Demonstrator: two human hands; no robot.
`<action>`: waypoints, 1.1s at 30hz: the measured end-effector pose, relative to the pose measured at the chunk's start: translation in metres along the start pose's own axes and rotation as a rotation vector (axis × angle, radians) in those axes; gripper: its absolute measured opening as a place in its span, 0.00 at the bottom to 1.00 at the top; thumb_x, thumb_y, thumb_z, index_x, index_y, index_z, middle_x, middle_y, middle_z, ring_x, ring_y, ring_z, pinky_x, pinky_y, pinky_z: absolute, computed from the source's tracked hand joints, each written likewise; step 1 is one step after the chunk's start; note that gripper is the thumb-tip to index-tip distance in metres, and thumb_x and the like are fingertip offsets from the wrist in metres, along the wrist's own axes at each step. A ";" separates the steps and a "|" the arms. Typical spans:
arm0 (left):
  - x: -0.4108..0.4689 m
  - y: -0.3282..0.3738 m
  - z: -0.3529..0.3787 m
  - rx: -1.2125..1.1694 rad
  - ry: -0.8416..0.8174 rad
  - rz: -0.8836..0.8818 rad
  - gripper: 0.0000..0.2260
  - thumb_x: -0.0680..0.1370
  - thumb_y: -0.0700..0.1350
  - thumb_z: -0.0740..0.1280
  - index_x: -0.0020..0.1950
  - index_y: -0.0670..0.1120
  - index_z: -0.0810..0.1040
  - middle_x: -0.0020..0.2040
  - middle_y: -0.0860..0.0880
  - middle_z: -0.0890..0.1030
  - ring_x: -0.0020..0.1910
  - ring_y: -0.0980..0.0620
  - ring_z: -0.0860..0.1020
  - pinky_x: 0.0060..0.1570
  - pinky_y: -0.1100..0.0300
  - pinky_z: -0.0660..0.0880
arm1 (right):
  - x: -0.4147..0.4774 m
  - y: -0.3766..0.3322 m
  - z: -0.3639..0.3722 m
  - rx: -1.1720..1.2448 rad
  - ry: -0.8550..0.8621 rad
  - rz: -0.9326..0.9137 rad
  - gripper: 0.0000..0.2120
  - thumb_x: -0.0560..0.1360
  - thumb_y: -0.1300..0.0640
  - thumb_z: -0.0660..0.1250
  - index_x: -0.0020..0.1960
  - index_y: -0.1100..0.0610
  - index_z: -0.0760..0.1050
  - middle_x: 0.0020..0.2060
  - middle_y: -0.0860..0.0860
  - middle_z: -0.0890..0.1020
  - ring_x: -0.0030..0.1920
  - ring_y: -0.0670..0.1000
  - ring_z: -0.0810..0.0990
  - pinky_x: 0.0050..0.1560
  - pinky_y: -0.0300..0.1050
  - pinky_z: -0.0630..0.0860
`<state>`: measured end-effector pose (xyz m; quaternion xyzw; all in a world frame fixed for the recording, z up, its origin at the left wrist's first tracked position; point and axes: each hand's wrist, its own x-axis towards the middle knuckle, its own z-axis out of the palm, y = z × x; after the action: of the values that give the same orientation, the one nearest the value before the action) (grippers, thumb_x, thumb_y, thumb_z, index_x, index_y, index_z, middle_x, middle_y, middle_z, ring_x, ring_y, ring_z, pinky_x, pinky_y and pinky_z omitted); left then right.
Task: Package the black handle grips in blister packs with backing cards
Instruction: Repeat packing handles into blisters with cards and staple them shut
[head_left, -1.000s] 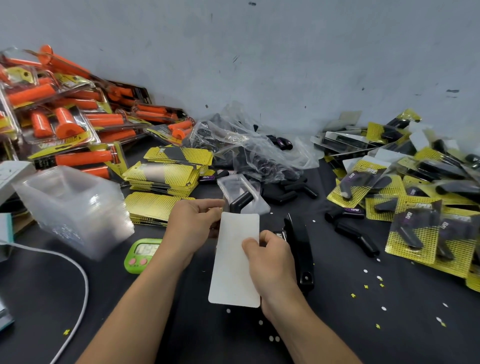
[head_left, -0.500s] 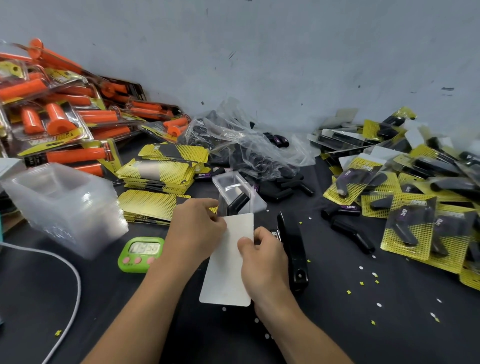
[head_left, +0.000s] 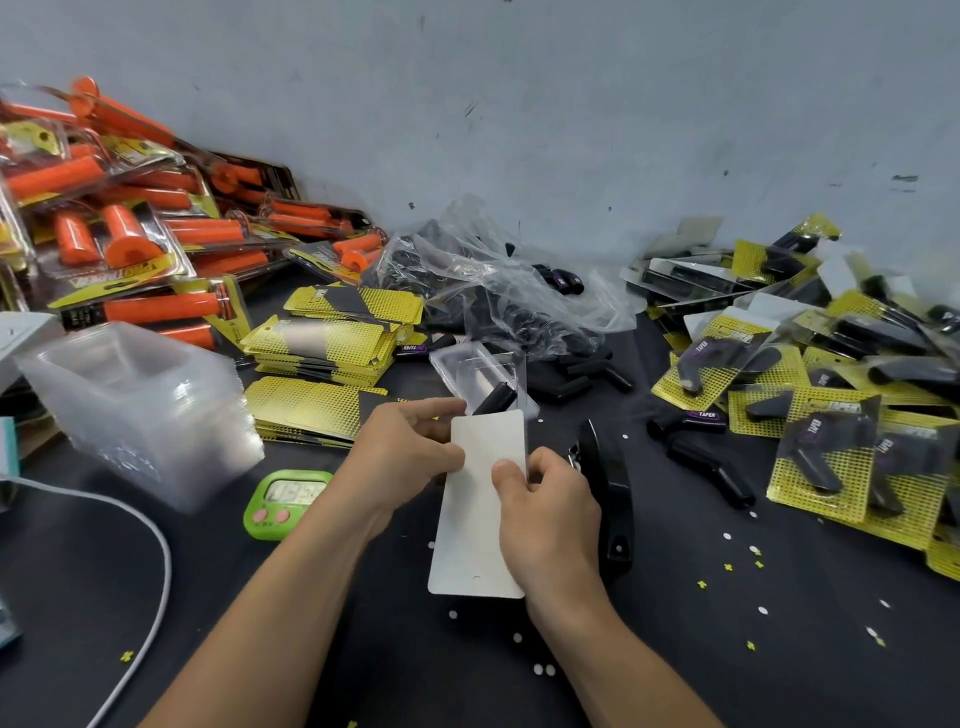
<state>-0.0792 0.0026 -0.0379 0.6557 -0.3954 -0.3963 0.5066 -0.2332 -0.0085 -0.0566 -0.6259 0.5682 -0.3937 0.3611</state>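
Observation:
A backing card (head_left: 475, 525), white back side up, is held over the black table. My left hand (head_left: 402, 454) pinches its upper left edge and my right hand (head_left: 545, 514) grips its right edge with the thumb on the card. Beyond the card's top end lies a clear blister pack (head_left: 478, 371) with a black handle grip (head_left: 496, 397) in it; the card's top edge overlaps the blister's near end. Loose black grips (head_left: 576, 376) lie behind it, beside a clear bag of more grips (head_left: 498, 291).
Yellow backing cards (head_left: 322, 364) are stacked left of centre. Nested clear blisters (head_left: 140, 405) stand at left, orange packaged grips (head_left: 130, 228) behind them. Finished yellow packs (head_left: 831, 395) pile at right. A black stapler (head_left: 608, 493) lies by my right hand, a green timer (head_left: 285, 499) and white cable (head_left: 156, 571) at left.
Both hands have slid the white card forward, toward the blister with the grip, so its top edge now overlaps the blister's near end. My left thumb shifted along the card's upper left edge.

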 end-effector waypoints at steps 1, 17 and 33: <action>0.000 0.000 0.000 -0.002 -0.014 -0.009 0.25 0.73 0.29 0.69 0.64 0.51 0.81 0.45 0.49 0.88 0.38 0.51 0.86 0.36 0.60 0.80 | 0.000 0.000 0.000 -0.011 0.009 0.003 0.19 0.79 0.50 0.67 0.34 0.57 0.67 0.27 0.49 0.74 0.29 0.47 0.69 0.29 0.39 0.65; -0.008 0.014 0.004 -0.285 0.045 -0.059 0.06 0.81 0.41 0.70 0.54 0.48 0.87 0.46 0.42 0.88 0.31 0.52 0.82 0.23 0.64 0.73 | 0.004 0.003 0.006 0.285 -0.084 0.062 0.22 0.84 0.51 0.63 0.32 0.55 0.67 0.22 0.42 0.69 0.25 0.41 0.65 0.26 0.35 0.63; -0.006 0.013 0.004 -0.320 0.137 -0.023 0.05 0.80 0.44 0.72 0.51 0.45 0.88 0.46 0.43 0.88 0.36 0.52 0.85 0.32 0.63 0.78 | 0.000 -0.001 0.009 0.650 -0.246 0.307 0.16 0.86 0.58 0.60 0.48 0.67 0.79 0.43 0.60 0.85 0.42 0.56 0.83 0.44 0.49 0.81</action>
<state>-0.0866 0.0044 -0.0250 0.5967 -0.2843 -0.4142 0.6257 -0.2245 -0.0083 -0.0592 -0.4286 0.4533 -0.4167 0.6612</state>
